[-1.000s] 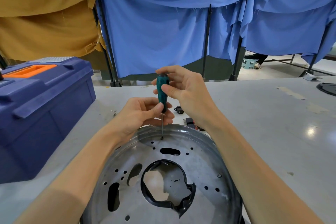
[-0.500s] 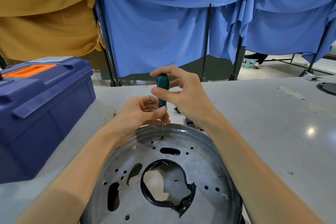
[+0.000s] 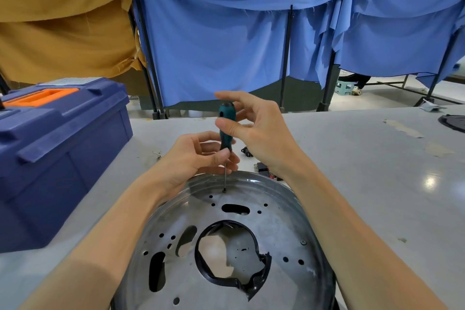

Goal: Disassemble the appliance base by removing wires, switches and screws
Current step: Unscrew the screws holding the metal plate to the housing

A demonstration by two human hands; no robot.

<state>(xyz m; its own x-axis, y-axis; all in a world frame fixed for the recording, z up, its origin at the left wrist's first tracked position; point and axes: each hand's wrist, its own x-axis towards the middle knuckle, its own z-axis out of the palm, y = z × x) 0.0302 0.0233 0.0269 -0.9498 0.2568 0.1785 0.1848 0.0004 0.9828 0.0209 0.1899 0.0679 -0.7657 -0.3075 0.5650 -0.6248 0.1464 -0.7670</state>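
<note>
**Screwdriver upright on a screw at the far rim of the base**

The appliance base (image 3: 276, 221) is a round metal plate with many holes. It lies flat on the grey table (image 3: 377, 171), directly under the person's forearms. A torn black plastic ring (image 3: 251, 282) lines its big central opening. At the far edge of the base, just inside the raised rim, there is a small screw (image 3: 224, 191). The tip of the screwdriver (image 3: 226, 123) stands on it, and the shaft is almost upright.

Both hands hold the tool above this screw, not the base itself. The left hand (image 3: 193, 158) curls around the bottom of the green handle, with the thumb pressed at the place where the shaft begins. The right hand (image 3: 261, 133) pinches the upper part of the handle between thumb and fingers; its index finger is stretched out above the handle top.

Another screw (image 3: 303, 242) sits on the right side of the base. Just behind the base, some small black parts (image 3: 264, 171) lie on the table. To the left of the base stands a blue toolbox (image 3: 63, 146) with an orange handle. Far behind the base hang blue cloths (image 3: 226, 45) and a brown cloth (image 3: 63, 20).
</note>
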